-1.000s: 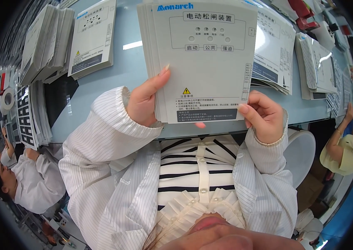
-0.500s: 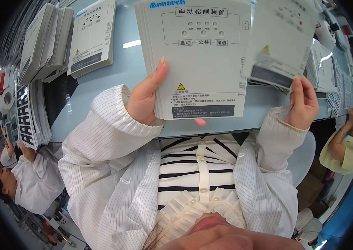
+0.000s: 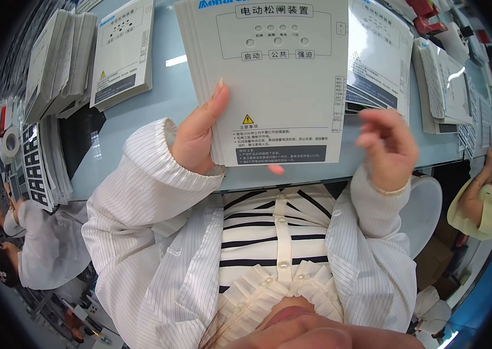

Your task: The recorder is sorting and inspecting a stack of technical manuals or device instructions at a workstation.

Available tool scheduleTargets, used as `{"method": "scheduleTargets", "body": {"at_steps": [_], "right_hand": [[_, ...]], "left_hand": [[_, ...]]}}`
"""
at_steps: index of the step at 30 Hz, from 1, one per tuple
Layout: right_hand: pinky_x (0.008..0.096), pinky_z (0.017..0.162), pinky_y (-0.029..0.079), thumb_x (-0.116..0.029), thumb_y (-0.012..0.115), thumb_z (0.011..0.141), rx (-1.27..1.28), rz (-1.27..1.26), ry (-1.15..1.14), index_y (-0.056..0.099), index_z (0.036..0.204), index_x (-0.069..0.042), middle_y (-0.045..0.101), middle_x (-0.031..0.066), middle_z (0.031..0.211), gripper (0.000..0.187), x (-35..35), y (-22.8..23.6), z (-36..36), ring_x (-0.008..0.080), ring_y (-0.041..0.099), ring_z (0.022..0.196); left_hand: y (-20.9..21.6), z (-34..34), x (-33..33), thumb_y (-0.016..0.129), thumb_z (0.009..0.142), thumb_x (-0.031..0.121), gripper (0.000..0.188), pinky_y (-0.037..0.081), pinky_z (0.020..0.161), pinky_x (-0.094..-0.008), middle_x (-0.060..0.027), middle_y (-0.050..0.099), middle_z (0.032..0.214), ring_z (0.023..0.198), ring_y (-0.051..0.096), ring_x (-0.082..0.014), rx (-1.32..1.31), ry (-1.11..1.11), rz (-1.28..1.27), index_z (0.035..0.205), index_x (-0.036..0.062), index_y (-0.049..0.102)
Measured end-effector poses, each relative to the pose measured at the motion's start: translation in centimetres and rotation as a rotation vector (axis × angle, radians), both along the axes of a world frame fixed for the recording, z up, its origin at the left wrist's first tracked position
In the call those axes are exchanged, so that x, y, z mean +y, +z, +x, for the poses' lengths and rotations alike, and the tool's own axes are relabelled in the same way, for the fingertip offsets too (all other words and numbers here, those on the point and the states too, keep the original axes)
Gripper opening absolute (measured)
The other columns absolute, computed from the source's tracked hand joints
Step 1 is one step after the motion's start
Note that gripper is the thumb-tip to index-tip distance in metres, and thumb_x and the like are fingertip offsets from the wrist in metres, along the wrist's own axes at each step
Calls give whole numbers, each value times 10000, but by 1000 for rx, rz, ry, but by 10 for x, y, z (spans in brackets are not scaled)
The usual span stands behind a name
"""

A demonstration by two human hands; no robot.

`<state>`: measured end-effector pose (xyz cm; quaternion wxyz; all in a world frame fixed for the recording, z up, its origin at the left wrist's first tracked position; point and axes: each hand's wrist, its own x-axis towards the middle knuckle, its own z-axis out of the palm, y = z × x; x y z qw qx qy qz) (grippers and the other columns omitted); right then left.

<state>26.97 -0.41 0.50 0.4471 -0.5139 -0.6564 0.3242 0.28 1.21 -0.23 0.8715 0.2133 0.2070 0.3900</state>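
Note:
My left hand (image 3: 199,134) grips a thick stack of light grey printed panels (image 3: 283,87), its thumb lying on the front and a fingertip showing under the bottom edge. The top panel has small round holes, a yellow warning triangle and a dark band along its bottom. Just right of that stack is my right hand (image 3: 386,145), empty and a little blurred, with loosely bent fingers apart from the panels. Beyond it, a pile of similar panels (image 3: 382,64) lies on the table, partly hidden by the held stack.
On the blue-grey table (image 3: 167,107), more panel stacks (image 3: 122,58) and leaning panels (image 3: 57,64) stand at the left. Another stack (image 3: 446,87) lies at the right. A tape roll (image 3: 10,143) is at far left. Other people sit at both sides; one wears a yellow top (image 3: 473,209).
The panel my right hand held has been let go; a panel pile now shows at the right. That hand has moved left toward the held stack, which has shifted slightly left and up.

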Motion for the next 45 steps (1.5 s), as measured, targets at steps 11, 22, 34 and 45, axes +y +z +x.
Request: {"method": "scheduleTargets", "body": {"at_steps": [11, 22, 34, 45], "right_hand": [[176, 474, 313, -46, 657, 822, 308, -498, 112, 627, 853, 46, 545, 11, 728, 102, -11, 4, -24, 45, 437, 536], [162, 445, 310, -67, 628, 846, 220, -372, 53, 626, 887, 24, 591, 26, 754, 100, -7, 6, -11, 35, 423, 506], [155, 498, 302, -65, 700, 801, 226, 62, -542, 653, 987, 6, 591, 13, 780, 205, 26, -10, 34, 27, 377, 535], [182, 579, 348, -81, 755, 732, -33, 67, -155, 629, 921, 16, 525, 15, 799, 246, 6, 0, -2, 57, 430, 627]], "left_hand": [[-2, 1, 1, 223, 928, 558, 646, 554, 724, -546, -166, 347, 1380, 1199, 440, -416, 33, -62, 52, 1420, 145, 159], [-1, 1, 1, 204, 925, 567, 665, 547, 742, -552, -165, 342, 1381, 1199, 440, -407, -17, -34, 33, 1421, 126, 165], [-3, -2, 4, 246, 935, 531, 617, 511, 699, -644, -158, 316, 1416, 1203, 420, -455, -122, -45, 45, 1433, 178, 148], [-1, -4, 2, 238, 947, 498, 574, 517, 704, -637, -147, 333, 1405, 1195, 428, -456, -36, -56, 12, 1431, 202, 150]]}}
